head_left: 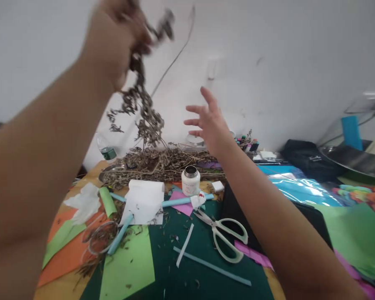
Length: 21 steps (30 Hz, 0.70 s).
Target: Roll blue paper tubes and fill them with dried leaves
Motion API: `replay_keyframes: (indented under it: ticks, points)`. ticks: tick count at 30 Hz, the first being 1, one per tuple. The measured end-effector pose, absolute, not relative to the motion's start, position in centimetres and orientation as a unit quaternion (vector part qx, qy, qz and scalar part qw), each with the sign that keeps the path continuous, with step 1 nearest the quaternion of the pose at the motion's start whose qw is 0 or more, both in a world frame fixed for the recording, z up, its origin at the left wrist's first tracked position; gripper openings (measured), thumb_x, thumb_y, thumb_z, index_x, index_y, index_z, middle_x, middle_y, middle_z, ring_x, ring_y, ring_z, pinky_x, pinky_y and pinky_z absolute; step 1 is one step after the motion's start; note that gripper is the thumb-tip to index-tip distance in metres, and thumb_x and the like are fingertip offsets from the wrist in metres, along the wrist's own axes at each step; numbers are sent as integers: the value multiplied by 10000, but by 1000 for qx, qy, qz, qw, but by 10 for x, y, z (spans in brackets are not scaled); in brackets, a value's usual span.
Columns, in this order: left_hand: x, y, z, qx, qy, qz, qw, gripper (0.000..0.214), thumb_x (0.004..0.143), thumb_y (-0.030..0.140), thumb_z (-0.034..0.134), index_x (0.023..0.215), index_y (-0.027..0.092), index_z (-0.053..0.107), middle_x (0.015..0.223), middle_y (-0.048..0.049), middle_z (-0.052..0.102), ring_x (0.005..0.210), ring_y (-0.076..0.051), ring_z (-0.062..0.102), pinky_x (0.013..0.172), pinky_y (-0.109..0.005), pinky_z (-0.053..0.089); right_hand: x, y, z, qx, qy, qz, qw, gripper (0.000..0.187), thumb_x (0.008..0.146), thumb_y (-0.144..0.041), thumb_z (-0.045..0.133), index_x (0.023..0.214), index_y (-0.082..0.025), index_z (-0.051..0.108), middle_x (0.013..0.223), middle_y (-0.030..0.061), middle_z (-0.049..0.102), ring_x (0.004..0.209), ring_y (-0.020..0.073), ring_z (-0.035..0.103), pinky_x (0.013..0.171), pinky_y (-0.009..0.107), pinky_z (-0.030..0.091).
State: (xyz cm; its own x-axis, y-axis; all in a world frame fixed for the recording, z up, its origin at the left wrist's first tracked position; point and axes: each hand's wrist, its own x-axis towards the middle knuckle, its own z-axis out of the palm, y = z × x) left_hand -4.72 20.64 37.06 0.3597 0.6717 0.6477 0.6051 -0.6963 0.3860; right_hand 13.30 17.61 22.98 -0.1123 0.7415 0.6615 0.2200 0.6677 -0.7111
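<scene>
High at the upper left, my left hand point(121, 37) is closed around a bunch of dried plant stems point(145, 104), whose brown, curled leaves hang down toward the table. The hand is slightly blurred. My right hand point(208, 121) reaches forward with its fingers spread and holds nothing. Beneath both hands lies a long heap of dried plants point(162, 162) along the back of the table. A small white open-mouthed bottle point(190, 181) stands upright in front of that heap. White-handled scissors point(225, 233) lie partly open on the dark green mat point(175, 279).
White paper point(143, 204), green paper point(128, 262) and pale blue rolled tubes point(120, 235) lie about the table with leaf crumbs. A white loop point(101, 239) is at the left. At the right are blue plastic packets point(303, 189) and a large pan point(356, 162). A wall stands behind.
</scene>
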Motion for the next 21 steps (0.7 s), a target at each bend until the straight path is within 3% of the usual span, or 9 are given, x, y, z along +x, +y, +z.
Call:
replay_keyframes:
  ticks: [2,4,9,12,15,19,21]
  points:
    - [-32,191,354,840,345,417,46,171,790,199,465,921,95,498,836,-23,528,717,-78,471,652,-233,381,128,166,241,-313,-674,286,605,525,822,-536,167,1284,-291,118,1033,10,497,734,63,553,590,197,429]
    - [-22,179,341,850,339,400,53,107,755,207,514,788,107,531,695,-11,501,583,-51,398,563,-219,347,128,159,244,-317,-659,327,598,521,804,-550,243,1253,-289,211,898,-10,520,603,39,524,513,166,405]
    - [-6,156,330,876,351,329,32,132,705,255,562,723,125,570,604,7,488,492,-46,367,493,-224,310,127,150,233,-330,-684,286,584,465,708,-421,547,1109,-219,425,665,-50,486,508,34,430,455,166,352]
    - [0,148,320,898,323,296,36,152,711,233,542,831,148,580,688,4,556,593,-78,488,559,-219,378,123,150,228,-326,-662,262,622,256,725,-390,536,857,-171,526,519,-73,404,441,28,368,416,168,304]
    - [-10,147,297,894,294,338,20,340,747,323,491,1052,173,481,933,-30,564,823,-137,531,685,-243,421,124,152,225,-326,-602,277,674,227,742,-377,510,654,-170,480,445,-87,375,378,20,328,369,167,261]
    - [-43,133,232,806,348,470,-89,488,762,476,405,1127,153,382,1117,-105,462,1007,-219,450,845,-352,375,138,150,228,-289,-480,273,782,203,729,-319,519,612,-190,414,422,-111,360,348,18,332,351,155,263]
    - [-53,113,189,798,415,423,-107,479,771,495,373,1090,141,416,1069,-120,480,1012,-246,436,863,-398,349,148,147,233,-265,-436,272,816,192,735,-286,507,607,-198,394,418,-121,343,335,16,329,347,149,263]
